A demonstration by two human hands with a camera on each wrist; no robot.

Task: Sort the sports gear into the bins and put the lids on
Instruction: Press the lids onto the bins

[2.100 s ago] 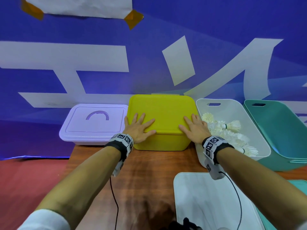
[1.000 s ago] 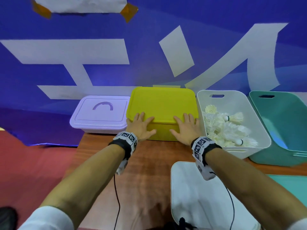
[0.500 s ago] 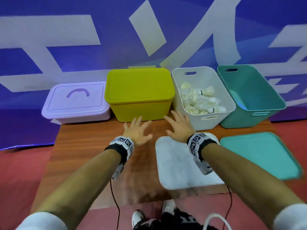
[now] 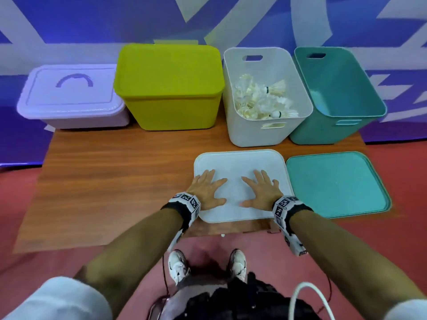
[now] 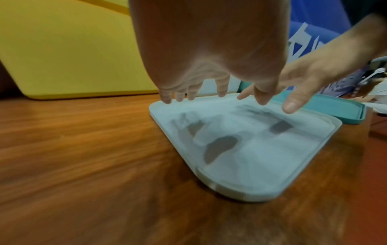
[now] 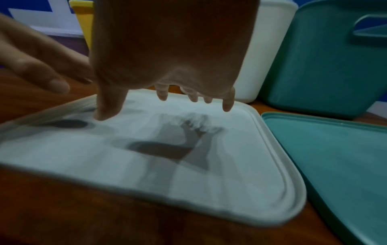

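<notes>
A white lid (image 4: 240, 162) lies flat on the wooden table (image 4: 104, 181) in front of the white bin (image 4: 256, 132), which holds several shuttlecocks (image 4: 261, 100). My left hand (image 4: 205, 190) and right hand (image 4: 261, 190) hover spread over the lid, fingers straight, holding nothing. In the left wrist view the left hand (image 5: 209, 92) hangs just above the lid (image 5: 261, 157) with shadows beneath. In the right wrist view the right hand (image 6: 167, 99) has its thumb tip close to the lid (image 6: 230, 165). The yellow bin (image 4: 171, 112) wears its lid (image 4: 168, 70).
A lilac lidded box (image 4: 69, 95) stands at the back left. An open teal bin (image 4: 335, 88) stands at the back right, with its teal lid (image 4: 335, 183) flat on the table beside the white lid. My shoes (image 4: 178, 266) show below the table's near edge.
Both hands left the yellow bin's lid and drew back toward me; they are now spread over the white lid. My head has tilted down.
</notes>
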